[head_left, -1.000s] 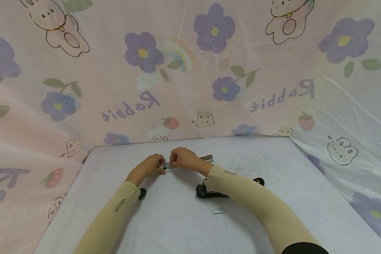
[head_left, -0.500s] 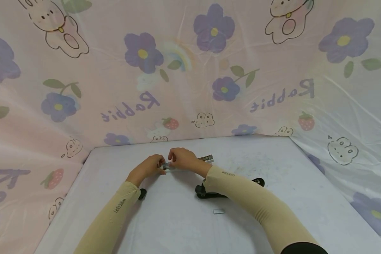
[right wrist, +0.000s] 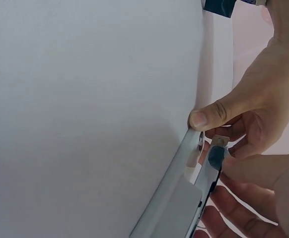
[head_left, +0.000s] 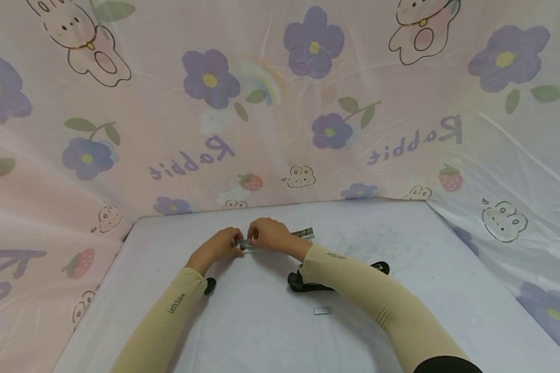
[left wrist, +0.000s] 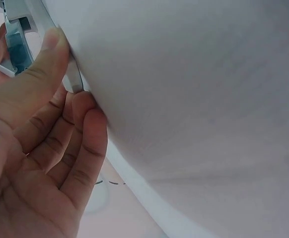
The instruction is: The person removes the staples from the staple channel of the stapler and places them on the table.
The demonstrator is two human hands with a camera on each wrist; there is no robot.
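Note:
Near the far side of the table, both hands are on a silver-grey stapler point(right wrist: 177, 208), its long base and upper rail spread apart at the near end. My left hand point(head_left: 221, 243) pinches the end of the base, thumb on one face and curled fingers at the other, as the left wrist view shows. My right hand point(head_left: 269, 233) reaches across the stapler and pinches the end of the rail, thumb against a dark teal part point(right wrist: 216, 156). The stapler's far end point(head_left: 305, 233) sticks out beyond the right hand in the head view; its middle is hidden behind that hand.
A black object point(head_left: 311, 285) lies partly hidden under the right sleeve, its rounded end point(head_left: 380, 267) showing beyond. In front of it is a small silver strip point(head_left: 322, 311). The white table point(head_left: 242, 321) ends at a patterned curtain point(head_left: 270, 129) behind and at both sides.
My right hand has shifted very slightly left along the stapler. The left hand keeps its grip, and the things on the table have not moved.

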